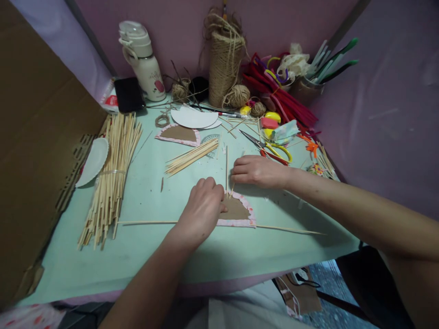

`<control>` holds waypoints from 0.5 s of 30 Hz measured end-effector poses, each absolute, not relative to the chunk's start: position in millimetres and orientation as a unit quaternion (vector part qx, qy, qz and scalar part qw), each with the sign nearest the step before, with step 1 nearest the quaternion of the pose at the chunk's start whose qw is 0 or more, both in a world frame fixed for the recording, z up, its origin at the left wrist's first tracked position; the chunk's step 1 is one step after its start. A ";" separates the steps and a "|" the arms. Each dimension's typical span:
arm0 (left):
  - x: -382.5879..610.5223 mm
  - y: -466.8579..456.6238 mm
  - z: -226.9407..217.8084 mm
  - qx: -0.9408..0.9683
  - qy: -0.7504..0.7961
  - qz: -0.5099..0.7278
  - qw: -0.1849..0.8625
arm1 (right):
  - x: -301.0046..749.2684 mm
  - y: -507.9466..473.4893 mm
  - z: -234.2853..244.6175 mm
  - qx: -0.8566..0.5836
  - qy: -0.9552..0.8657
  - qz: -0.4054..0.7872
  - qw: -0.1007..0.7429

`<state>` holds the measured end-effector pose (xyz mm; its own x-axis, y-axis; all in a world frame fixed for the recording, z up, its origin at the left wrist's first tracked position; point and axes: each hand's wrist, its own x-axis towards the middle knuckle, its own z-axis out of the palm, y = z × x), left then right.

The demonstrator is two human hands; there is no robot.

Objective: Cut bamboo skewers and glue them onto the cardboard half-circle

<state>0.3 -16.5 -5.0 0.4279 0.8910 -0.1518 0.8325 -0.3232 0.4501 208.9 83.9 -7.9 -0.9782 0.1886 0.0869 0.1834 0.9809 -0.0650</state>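
Observation:
My left hand (202, 208) rests curled on a brown half-round cardboard piece with a pink patterned border (238, 211). My right hand (257, 171) lies just behind that piece, fingers curled, pinching thin wooden skewers (227, 169) that stand up from it. A long skewer (284, 228) lies flat under the piece, sticking out both sides. What else the fingers hold is hidden.
A large skewer bundle (111, 176) and white paper plate half (92, 161) lie left, a small skewer pile (192, 156) and a second bordered half-round (178, 135) behind. Scissors (270, 148), twine rolls (224, 68), bottle (144, 61), pipe cleaners (277, 93) crowd the back. Cardboard sheet (34, 151) stands left.

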 end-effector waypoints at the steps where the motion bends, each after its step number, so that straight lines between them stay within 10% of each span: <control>1: 0.3 -16.5 -5.3 0.811 0.531 0.063 0.237 | 207.9 84.1 -7.1 -0.085 -0.996 0.012 0.032; 15: 0.1 -17.4 -5.4 0.812 0.529 0.076 0.233 | 202.3 86.4 -5.2 -0.059 -0.997 -0.057 -0.004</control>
<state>0.1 -17.4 -5.4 0.4281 0.8952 -0.1240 0.8248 -0.3309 0.4585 202.3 86.4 -5.2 -0.9929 0.1186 -0.0011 0.1177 0.9866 0.1131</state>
